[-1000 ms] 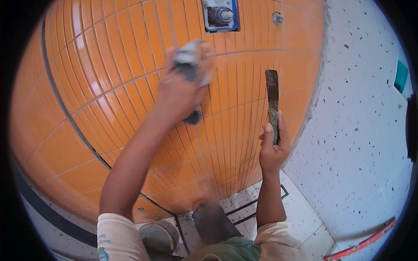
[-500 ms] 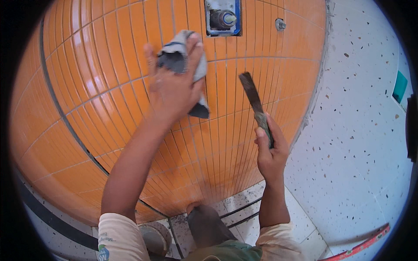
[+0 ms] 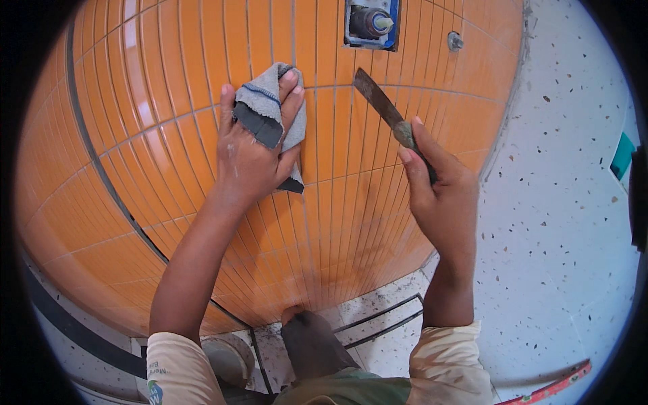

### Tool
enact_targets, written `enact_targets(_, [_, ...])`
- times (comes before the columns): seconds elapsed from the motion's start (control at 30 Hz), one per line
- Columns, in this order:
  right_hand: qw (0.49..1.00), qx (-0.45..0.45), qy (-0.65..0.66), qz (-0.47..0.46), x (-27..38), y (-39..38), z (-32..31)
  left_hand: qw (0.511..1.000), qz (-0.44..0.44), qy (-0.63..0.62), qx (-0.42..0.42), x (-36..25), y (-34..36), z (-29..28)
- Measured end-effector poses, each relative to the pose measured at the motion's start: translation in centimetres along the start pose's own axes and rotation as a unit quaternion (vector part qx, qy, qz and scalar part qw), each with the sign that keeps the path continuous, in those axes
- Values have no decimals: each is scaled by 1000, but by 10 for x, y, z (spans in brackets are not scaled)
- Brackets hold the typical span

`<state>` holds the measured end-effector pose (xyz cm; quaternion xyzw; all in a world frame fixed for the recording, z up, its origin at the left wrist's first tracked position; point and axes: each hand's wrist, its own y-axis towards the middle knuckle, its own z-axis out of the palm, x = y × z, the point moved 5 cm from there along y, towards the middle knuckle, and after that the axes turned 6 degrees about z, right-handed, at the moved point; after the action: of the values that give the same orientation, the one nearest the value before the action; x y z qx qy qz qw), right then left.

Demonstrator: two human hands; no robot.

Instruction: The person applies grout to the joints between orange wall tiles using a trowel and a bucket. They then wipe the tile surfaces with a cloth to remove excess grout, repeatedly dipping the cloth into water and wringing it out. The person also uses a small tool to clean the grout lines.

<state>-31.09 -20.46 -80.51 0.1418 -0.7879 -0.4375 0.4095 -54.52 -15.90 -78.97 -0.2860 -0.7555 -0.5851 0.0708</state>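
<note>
My left hand (image 3: 251, 156) presses a folded grey cloth (image 3: 268, 94) with a dark underside against the orange tiled wall (image 3: 169, 162). Its fingers are partly wrapped in the cloth, and pale smears mark the back of the hand. To the right, my right hand (image 3: 442, 182) grips the dark handle of a flat-bladed scraper (image 3: 378, 99). The worn blade points up and left, its tip close to the tiles; whether it touches them I cannot tell. Between the narrow tiles run thin light grout lines.
Above the scraper, a wall recess with a blue-edged box (image 3: 391, 27) holds a pipe fitting. A small metal fitting (image 3: 455, 42) sticks out beside it. A white speckled wall (image 3: 553, 169) stands at right. Below are a bucket (image 3: 229, 358), a black frame (image 3: 385, 317) and a red bar (image 3: 553, 386).
The scraper and my right hand have moved up, the blade tilting further left. My left hand has shifted slightly down and left with the cloth. The view has shifted a little too.
</note>
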Motion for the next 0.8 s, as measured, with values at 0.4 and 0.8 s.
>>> enact_targets(0.4, [997, 25, -74, 25, 15, 6, -2, 1000, 7, -7, -13, 2, -3, 1])
enact_targets(0.8, [999, -48, -20, -5, -6, 12, -11, 1000, 0, 5, -14, 1, -2, 2])
